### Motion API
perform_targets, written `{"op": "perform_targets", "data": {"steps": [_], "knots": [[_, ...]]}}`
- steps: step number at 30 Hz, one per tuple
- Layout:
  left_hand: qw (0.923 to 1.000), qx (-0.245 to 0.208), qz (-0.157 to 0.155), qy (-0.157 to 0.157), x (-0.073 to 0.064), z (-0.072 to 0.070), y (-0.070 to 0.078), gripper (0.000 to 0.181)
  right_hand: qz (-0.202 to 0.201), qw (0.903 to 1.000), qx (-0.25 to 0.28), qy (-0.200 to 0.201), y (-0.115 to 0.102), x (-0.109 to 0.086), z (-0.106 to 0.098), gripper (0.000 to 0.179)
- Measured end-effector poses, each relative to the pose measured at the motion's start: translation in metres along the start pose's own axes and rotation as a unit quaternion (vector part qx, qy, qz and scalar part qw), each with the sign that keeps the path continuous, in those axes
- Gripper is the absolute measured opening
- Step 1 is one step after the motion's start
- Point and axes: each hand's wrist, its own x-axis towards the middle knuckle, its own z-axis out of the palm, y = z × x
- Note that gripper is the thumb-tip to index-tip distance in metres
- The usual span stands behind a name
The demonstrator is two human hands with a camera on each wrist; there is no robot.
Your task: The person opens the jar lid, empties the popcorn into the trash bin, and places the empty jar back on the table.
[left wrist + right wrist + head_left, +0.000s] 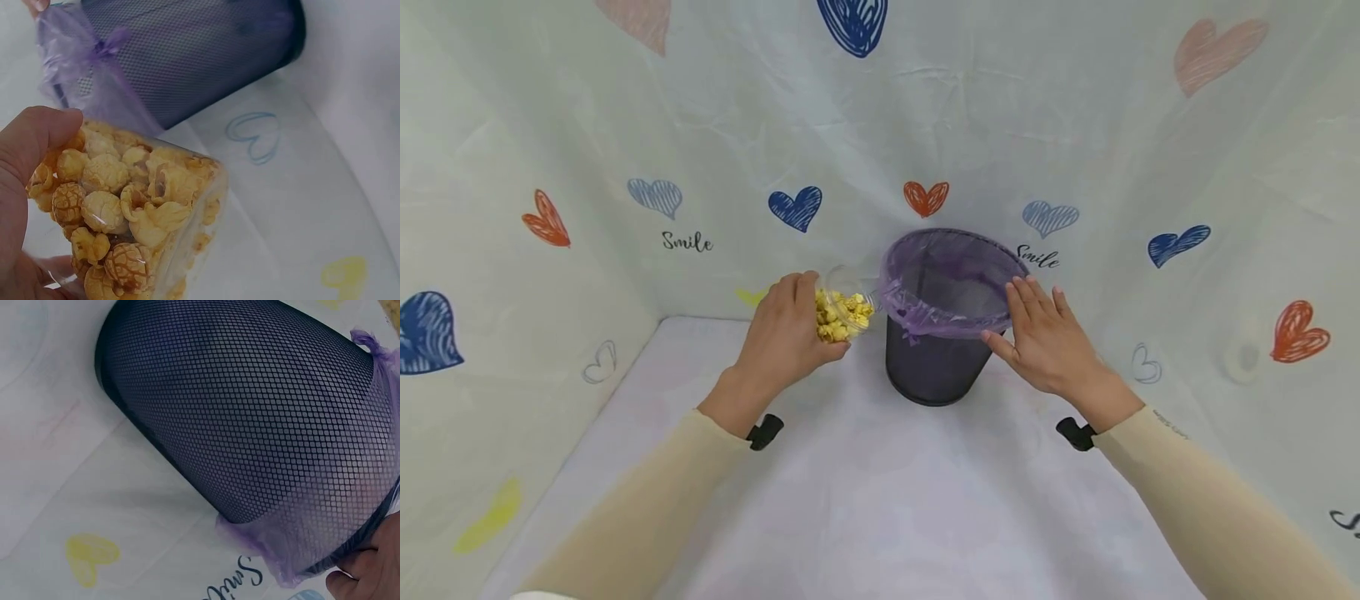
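Note:
My left hand (786, 329) grips a clear plastic jar of yellow popcorn (842, 317), lying on its side with its mouth end toward the bin. Through the jar wall, the left wrist view shows caramel-coloured popcorn (125, 200) filling much of it. A black mesh waste bin (932, 367) stands just right of the jar, lined with a purple plastic bag (917, 317) folded over the rim and knotted at one side. My right hand (1048, 342) rests at the bin's right rim, its fingers extended over the bag edge and its thumb along the outside.
A white table surface (865, 500) lies under the bin. Behind and at the sides hangs a pale curtain (850, 125) printed with hearts and the word Smile, close to the bin's back. Dark wrist straps (766, 432) show below both hands.

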Motion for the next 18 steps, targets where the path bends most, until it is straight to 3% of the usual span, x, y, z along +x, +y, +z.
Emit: {"op": "perform_targets", "data": {"steps": [10, 18], "knots": [[0.9997, 0.002, 0.018, 0.017, 0.026, -0.012, 0.013, 0.107, 0.007, 0.9994, 0.033, -0.011, 0.001, 0.001, 0.003, 0.080], [0.9981, 0.037, 0.047, 0.012, 0.054, -0.022, 0.020, 0.104, 0.009, 0.9987, 0.041, -0.029, 0.002, 0.000, -0.001, 0.082]]}}
